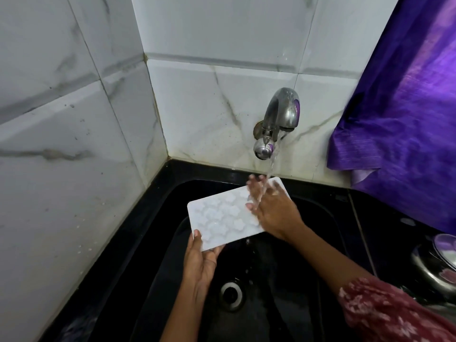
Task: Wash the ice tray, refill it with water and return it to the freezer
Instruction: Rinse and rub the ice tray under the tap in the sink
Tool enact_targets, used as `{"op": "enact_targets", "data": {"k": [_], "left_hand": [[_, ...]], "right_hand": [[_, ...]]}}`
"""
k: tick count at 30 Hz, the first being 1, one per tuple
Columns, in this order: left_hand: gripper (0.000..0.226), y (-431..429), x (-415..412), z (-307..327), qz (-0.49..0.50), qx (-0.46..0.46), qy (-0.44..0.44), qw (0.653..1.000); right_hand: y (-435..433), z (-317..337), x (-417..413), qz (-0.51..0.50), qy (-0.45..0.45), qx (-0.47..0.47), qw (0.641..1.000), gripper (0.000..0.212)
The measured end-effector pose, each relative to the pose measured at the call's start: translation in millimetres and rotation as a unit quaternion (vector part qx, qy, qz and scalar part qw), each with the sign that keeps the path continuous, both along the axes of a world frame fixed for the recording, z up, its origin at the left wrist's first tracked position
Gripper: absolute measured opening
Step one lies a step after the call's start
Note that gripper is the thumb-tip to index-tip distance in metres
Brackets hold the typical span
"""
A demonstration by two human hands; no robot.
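A white ice tray (223, 215) with several flower-shaped cells is held flat over the black sink (158, 243). My left hand (201, 264) grips its near left corner from below, thumb on the rim. My right hand (270, 206) lies flat on the tray's far right end with fingers spread, blurred. Water runs from the metal tap (278, 119) on the wall and falls onto my right hand's fingers and the tray. Drops fall from the tray's near edge into the sink.
The sink drain (230, 294) lies below the tray. White marble tiles (74, 119) form the corner walls. A purple curtain (407, 107) hangs at the right. A steel pot with lid (436, 265) stands on the black counter at the right.
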State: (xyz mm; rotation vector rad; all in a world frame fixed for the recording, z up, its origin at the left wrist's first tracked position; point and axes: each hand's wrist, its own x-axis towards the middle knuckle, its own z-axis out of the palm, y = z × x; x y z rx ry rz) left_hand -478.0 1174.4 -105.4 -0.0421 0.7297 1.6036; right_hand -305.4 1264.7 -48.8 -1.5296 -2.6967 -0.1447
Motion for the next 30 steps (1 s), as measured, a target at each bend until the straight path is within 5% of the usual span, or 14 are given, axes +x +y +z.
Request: {"op": "enact_targets", "data": {"k": [3,5,9,12,14,16,23,25,28,30], "left_hand": [[0.024,0,-5,-5,-0.002,0.013,0.023,1.0],[0.024,1,-7,-7,-0.004,0.015,0.026,1.0],[0.03,-4,-24,-7,-0.005,-0.01,0.03,0.999],[0.032,-3,-33,-3,-0.049,-0.099,0.105,0.988],[0.033,-1,-39,0,-0.079,-0.176,0.106,0.976],[0.037,0,-47,4,-0.103,-0.196,0.064,0.973],[0.113,-1,-50,22,-0.112,-0.048,-0.115,0.986],[0.091,3,-40,27,-0.091,-0.046,-0.081,0.992],[0.023,4,-28,31,-0.09,-0.032,-0.033,0.995],[0.02,2,-25,25,-0.08,-0.026,-0.033,0.996]], "right_hand": [[4,3,13,-0.116,0.046,-0.002,0.992,0.058],[4,6,8,-0.164,0.201,-0.079,0.963,0.06],[5,16,5,-0.208,0.546,-0.234,0.777,0.057],[-5,18,10,-0.162,0.648,-0.334,0.666,0.031],[-12,15,13,-0.107,0.67,-0.376,0.631,0.026],[-19,12,17,-0.05,0.663,-0.387,0.639,0.032],[-45,6,21,0.014,0.531,-0.351,0.771,0.032],[-52,6,21,0.02,0.516,-0.327,0.792,0.031],[-60,8,21,0.012,0.508,-0.301,0.807,0.032],[-65,6,22,-0.013,0.529,-0.285,0.799,0.035]]}}
